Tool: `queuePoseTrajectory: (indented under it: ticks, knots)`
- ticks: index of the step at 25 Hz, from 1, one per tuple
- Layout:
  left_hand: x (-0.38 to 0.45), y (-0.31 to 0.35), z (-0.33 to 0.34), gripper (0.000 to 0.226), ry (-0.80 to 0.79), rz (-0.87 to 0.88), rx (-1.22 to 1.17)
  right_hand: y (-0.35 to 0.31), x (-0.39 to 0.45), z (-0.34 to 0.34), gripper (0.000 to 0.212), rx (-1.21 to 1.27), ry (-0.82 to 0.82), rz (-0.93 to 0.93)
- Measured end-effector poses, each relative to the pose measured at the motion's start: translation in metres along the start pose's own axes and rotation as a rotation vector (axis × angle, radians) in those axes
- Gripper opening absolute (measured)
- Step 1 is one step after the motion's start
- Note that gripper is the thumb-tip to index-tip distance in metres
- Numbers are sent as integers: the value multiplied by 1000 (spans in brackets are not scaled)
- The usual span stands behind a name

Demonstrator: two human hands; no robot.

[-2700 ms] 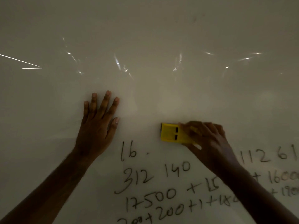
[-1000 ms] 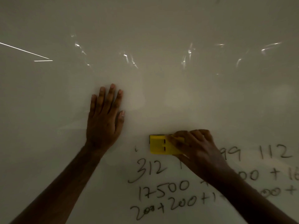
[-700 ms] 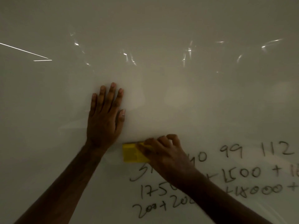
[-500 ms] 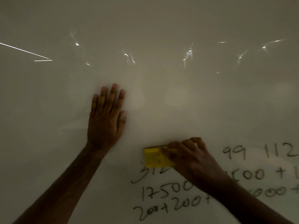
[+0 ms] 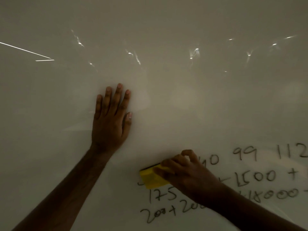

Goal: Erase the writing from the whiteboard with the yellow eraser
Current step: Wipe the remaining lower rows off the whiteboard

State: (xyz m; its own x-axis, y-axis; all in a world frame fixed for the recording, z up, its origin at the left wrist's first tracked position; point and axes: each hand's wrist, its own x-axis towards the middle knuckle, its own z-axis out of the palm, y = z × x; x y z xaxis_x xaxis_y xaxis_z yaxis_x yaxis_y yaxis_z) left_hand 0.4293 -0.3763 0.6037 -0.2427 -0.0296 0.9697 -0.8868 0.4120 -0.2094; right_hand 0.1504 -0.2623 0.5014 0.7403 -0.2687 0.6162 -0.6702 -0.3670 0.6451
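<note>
**Eraser on whiteboard, lower centre, right hand gripping**

Yellow eraser (image 5: 152, 178) sits flat against the whiteboard (image 5: 183, 100), lower centre of frame, just left of the right hand (image 5: 186, 176). Long axis runs roughly left-right in the frame, tilted a little so the left end sits slightly lower; free short end points to frame left. Dark strip visible along its upper edge. Right end of the eraser hidden under the fingers.

Right hand: fingers curled over the eraser's right part, gripping it, knuckles raised, forearm entering from lower right corner.

Left hand (image 5: 110, 120): flat on the board, centre-left of frame, fingers straight and close together pointing to frame top, thumb alongside, holding nothing. Forearm enters from lower left corner. Well apart from the eraser.

Writing (image 5: 246, 165): black handwritten numbers fill the lower right of frame — "99", "112" to the right of the right hand, "1500 +" and "18000" lower, "175" and "200+2.." just below the eraser, partly covered by the right arm. A stroke pokes out at the eraser's lower left corner.

Upper half of board bare with small light glints; two bright reflected lines at upper left.
</note>
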Motion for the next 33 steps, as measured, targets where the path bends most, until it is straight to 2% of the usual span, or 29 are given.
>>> queuePoseTrajectory:
  ticks: [5, 9, 13, 16, 18, 22, 25, 28, 31, 33]
  knots:
    - [-1, 2, 3, 60, 22, -5, -1, 46, 5, -26, 55, -21, 52, 101]
    - [-2, 2, 2, 61, 19, 1, 3, 22, 46, -10, 51, 24, 152, 209]
    - [-3, 1, 1, 61, 1, -1, -1, -16, 28, 16, 47, 50, 75, 39]
    - [-3, 0, 1, 61, -4, -6, 0, -8, -5, 7, 50, 29, -4, -58]
    - [-3, 1, 2, 61, -4, -2, 3, 14, -10, -7, 50, 9, 1, -21]
    - [-3, 2, 2, 61, 3, -7, 2, 33, 24, -16, 45, 11, 152, 117]
    - [-3, 1, 2, 61, 0, -3, 11, -8, 46, 14, 44, 47, 148, 53]
    - [-3, 0, 1, 61, -6, -1, 8, -32, 31, 38, 41, 72, 106, -54]
    - [-3, 0, 1, 61, -7, 1, 1, -24, -1, 31, 48, 69, -2, -134]
    - [-3, 0, 2, 61, 2, -2, 1, -5, -12, 16, 53, 50, -7, -94]
